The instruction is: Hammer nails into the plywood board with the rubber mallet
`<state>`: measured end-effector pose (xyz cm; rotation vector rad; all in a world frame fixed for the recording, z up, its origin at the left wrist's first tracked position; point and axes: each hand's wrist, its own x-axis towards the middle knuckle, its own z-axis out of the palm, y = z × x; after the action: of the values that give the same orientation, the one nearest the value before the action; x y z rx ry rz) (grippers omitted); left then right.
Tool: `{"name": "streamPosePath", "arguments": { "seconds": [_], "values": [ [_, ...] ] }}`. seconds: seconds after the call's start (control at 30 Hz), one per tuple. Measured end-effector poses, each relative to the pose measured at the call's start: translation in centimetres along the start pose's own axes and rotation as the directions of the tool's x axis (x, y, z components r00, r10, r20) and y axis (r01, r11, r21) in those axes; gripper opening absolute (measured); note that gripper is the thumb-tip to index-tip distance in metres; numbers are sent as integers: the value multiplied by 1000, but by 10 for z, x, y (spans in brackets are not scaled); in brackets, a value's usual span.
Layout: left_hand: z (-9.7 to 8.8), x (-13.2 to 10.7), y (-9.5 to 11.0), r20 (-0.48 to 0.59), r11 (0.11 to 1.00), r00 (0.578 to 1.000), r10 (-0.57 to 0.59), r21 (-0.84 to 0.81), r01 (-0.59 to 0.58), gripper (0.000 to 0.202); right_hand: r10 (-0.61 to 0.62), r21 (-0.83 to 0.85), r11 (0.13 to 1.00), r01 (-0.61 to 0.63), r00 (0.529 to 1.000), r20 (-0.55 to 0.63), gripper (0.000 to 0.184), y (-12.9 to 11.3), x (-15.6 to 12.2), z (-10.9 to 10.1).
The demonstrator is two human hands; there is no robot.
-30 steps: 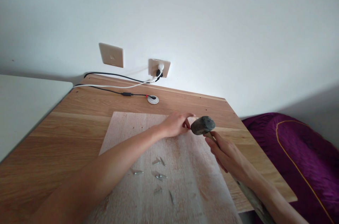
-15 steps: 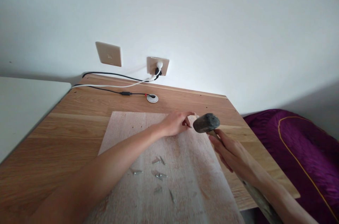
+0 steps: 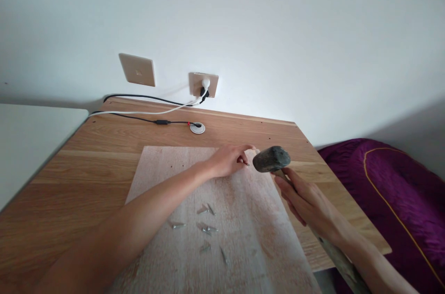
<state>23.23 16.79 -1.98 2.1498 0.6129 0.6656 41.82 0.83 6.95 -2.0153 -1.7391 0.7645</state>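
Observation:
My left hand (image 3: 227, 160) rests near the far right corner of a whitish wooden board (image 3: 243, 224), its thumb and fingers closed in a pinch. A small part of a nail (image 3: 248, 164) shows at the fingertips; the rest of it is hidden. Just right of those fingers, the dark, cylindrical head of a mallet (image 3: 271, 159) hangs above the board. My right hand (image 3: 299, 194) is wrapped round the mallet's wooden handle, which runs back under my forearm. Several loose silver nails (image 3: 208, 229) lie on the middle of the board.
Beneath the board is a wooden table (image 3: 83, 169). Black and white cables (image 3: 146, 112) run along its back to a wall socket (image 3: 204, 85) and a round cable hole (image 3: 197, 128). A white surface (image 3: 38, 145) adjoins at left. Purple fabric (image 3: 392, 192) bulges beyond the right edge.
The view has shifted a little, so the wall and table sit slightly further left. Both hands and the mallet keep almost the same places over the board.

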Motion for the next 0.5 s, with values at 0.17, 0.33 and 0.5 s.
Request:
{"name": "streamPosePath", "arguments": {
  "seconds": [0.17,0.33,0.5],
  "values": [
    [0,-1,2,-3,1000,1000,7,2,-7,60,4,11,1000,-4,999,47,44,0,8,4],
    [-2,-2,4,-18,1000,1000,5,21,-4,60,45,23,999,-46,999,24,47,6,-2,11],
    [-2,-3,5,2,1000,1000,6,14,-6,63,85,12,996,-85,996,7,50,24,-24,16]
  ]
}}
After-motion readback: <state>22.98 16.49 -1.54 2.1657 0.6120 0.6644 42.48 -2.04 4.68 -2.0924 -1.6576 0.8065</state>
